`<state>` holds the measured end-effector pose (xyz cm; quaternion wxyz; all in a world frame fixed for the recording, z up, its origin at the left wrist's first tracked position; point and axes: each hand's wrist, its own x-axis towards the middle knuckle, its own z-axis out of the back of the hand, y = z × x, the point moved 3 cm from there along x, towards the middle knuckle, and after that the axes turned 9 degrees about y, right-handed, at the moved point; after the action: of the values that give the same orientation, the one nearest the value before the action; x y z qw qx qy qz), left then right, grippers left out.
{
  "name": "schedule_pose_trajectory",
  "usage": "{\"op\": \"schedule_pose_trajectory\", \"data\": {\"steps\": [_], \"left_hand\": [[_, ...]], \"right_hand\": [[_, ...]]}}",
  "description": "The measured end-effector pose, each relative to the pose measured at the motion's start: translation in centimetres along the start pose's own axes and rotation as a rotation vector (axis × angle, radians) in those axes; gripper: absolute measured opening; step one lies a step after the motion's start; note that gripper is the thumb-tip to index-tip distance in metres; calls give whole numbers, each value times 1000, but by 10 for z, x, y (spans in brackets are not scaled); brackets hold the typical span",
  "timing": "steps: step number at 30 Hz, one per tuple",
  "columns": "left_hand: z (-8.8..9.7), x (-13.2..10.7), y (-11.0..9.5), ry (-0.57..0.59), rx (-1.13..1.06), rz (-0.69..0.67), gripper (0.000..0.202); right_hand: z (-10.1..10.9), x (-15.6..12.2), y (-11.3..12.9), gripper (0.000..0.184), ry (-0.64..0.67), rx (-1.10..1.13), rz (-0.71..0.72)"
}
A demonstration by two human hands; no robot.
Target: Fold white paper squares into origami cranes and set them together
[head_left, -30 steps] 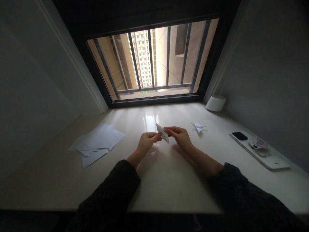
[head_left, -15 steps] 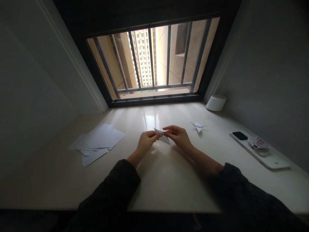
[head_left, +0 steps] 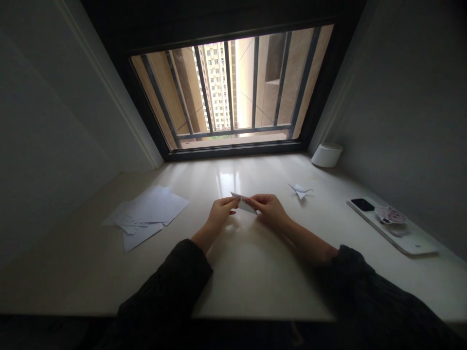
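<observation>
A small folded piece of white paper [head_left: 247, 206] is held up between both hands above the pale sill, its long side slanting down to the right. My left hand [head_left: 220, 214] is closed on its left end, thumb on top. My right hand [head_left: 269, 208] pinches its upper edge and right part, the fingers partly covering it. The exact folds are too small to make out. To the right of my right hand, a finished paper crane [head_left: 300, 191] rests on the sill.
Several loose white sheets [head_left: 156, 206] lie in a pile at the left. A phone [head_left: 397, 238] with a cartoon grip [head_left: 389, 215] lies at the right. Behind it, a white cylindrical object [head_left: 327, 155] stands by the wall. A barred window [head_left: 233, 153] closes off the back.
My right hand's fingers have come down and closed onto the folded paper, where they were raised more openly before. The paper has tilted slightly, and my left hand has shifted little.
</observation>
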<state>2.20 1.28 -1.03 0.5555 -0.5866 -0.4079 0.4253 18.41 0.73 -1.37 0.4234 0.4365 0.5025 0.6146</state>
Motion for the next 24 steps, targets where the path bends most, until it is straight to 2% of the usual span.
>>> {"op": "schedule_pose_trajectory", "data": {"steps": [12,18,24], "left_hand": [[-1,0,0,17,69,-44,35],[-7,-3,-7,17,61,-82,32],[-9,-6,-13,14,39,-106,28]], "right_hand": [[-5,-1,-1,44,83,-52,-39],[-6,-3,2,41,61,6,-34],[-11,-5,8,40,97,39,0]]}}
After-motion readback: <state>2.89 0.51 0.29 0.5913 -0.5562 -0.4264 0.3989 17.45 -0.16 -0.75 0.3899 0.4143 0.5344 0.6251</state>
